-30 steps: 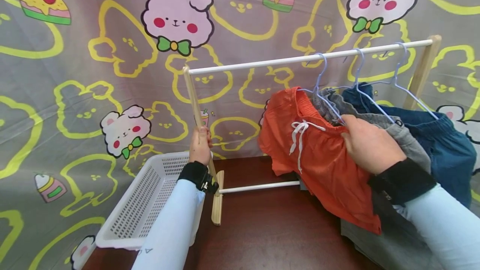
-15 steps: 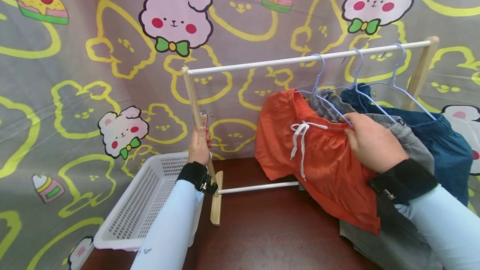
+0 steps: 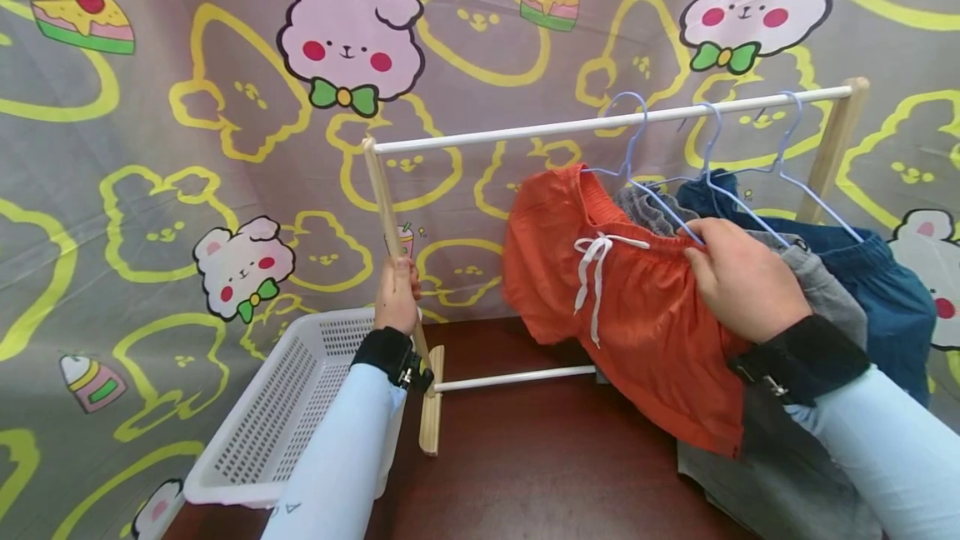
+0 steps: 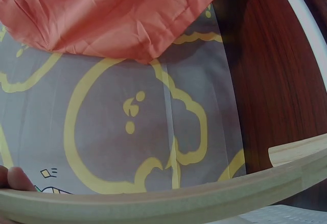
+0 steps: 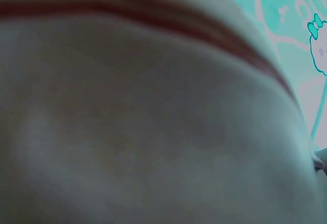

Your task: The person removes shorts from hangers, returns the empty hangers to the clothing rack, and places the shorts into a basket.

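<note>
The right hand (image 3: 750, 282) is pinching the near shoulder of a light-blue wire hanger (image 3: 665, 207) together with the waistband of the orange drawstring shorts (image 3: 637, 315). The farther fingertips are hiding behind the fabric, and the right wrist view is too blurred to settle them. Holding both together is probably stopping the waistband from slipping off the sloping wire.

The left hand (image 3: 396, 297) is wrapping its fingers around the left wooden post (image 3: 380, 198) of the garment rack, presumably steadying the frame.

The shorts are hanging below the right half of the white top rail (image 3: 487, 136), the leftmost of three garments. The hanger's hook is pointing up and arching higher above the rail than its neighbours' hooks, so it seems to be carrying little weight there. The hanger's long axis is running obliquely, from the back left down to the right hand. The waistband is following that slope, the white drawstring is facing the wearer of the camera, and the leg openings are pointing downward.

Farther right, a grey garment (image 3: 832, 290) and blue bottoms (image 3: 892, 290) are hanging towards the right wooden post (image 3: 836, 148). Beyond the left post, a white plastic basket (image 3: 232, 492) is sitting at the left side of the dark-red table (image 3: 510, 457).
</note>
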A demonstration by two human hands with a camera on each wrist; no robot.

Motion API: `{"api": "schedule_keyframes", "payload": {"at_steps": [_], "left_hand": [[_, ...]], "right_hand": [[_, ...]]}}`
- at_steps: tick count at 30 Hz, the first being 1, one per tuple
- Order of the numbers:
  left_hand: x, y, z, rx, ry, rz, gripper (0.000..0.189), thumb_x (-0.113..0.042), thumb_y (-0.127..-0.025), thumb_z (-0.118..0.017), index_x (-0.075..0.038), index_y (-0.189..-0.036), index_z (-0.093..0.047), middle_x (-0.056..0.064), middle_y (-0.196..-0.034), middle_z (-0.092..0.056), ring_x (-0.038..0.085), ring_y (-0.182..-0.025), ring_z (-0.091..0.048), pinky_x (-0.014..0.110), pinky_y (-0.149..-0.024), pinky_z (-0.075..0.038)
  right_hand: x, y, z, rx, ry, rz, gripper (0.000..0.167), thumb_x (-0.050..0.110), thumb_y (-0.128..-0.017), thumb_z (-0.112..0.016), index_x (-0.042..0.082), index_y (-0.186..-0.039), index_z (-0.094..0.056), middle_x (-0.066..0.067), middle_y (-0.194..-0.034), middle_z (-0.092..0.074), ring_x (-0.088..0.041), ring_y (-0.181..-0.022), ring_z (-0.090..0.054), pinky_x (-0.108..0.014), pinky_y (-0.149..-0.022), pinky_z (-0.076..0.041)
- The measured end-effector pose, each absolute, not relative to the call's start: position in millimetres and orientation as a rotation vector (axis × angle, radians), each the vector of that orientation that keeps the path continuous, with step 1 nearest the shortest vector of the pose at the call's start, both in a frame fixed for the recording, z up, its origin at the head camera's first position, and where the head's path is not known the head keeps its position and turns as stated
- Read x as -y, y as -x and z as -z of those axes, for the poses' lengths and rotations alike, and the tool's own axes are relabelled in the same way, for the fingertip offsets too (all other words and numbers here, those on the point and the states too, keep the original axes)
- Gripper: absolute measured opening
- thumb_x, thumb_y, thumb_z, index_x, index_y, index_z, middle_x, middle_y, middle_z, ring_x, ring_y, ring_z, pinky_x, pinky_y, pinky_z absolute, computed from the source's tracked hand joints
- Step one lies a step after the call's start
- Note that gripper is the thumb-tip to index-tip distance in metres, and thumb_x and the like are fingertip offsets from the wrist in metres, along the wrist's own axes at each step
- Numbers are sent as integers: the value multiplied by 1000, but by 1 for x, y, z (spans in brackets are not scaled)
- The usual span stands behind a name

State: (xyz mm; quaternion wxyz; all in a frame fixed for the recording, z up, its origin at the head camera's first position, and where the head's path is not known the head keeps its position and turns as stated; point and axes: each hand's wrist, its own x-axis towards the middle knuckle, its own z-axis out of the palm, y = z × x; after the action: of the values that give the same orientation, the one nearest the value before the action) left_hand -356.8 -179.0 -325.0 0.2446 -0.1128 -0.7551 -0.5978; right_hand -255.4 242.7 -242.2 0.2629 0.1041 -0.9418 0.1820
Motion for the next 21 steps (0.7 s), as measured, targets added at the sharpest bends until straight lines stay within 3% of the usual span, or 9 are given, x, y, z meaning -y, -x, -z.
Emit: {"api": "schedule_keyframes", "payload": {"at_steps": [8, 14, 21], "left_hand": [[178, 358, 327, 2060, 314, 1627, 44, -40, -111, -24, -1, -119, -43, 5, -87, -41, 19, -76, -45, 33, -76, -43], [178, 358, 328, 2063, 307, 1636, 41, -42, -110, -24, -7, -116, -42, 6, -88, -40, 22, -77, -45, 34, -78, -42], [178, 357, 326, 2067, 299, 1624, 39, -38, -111, -24, -4, -117, -43, 7, -89, -42, 24, -79, -47, 36, -80, -44]], "right_hand": [[-245, 256, 242, 2514, -289, -479, 35, 15, -104, -54, -5, -132, -50, -28, -123, -54, -45, -104, -56, -69, -91, -44], [-245, 256, 241, 2477, -306, -475, 33, 14, -104, -54, -5, -131, -51, -27, -123, -55, -45, -104, -56, -67, -89, -46], [-246, 254, 244, 2477, -327, -469, 35, 14, -104, -55, -2, -135, -51, -26, -126, -56, -45, -107, -58, -68, -90, -46]]}}
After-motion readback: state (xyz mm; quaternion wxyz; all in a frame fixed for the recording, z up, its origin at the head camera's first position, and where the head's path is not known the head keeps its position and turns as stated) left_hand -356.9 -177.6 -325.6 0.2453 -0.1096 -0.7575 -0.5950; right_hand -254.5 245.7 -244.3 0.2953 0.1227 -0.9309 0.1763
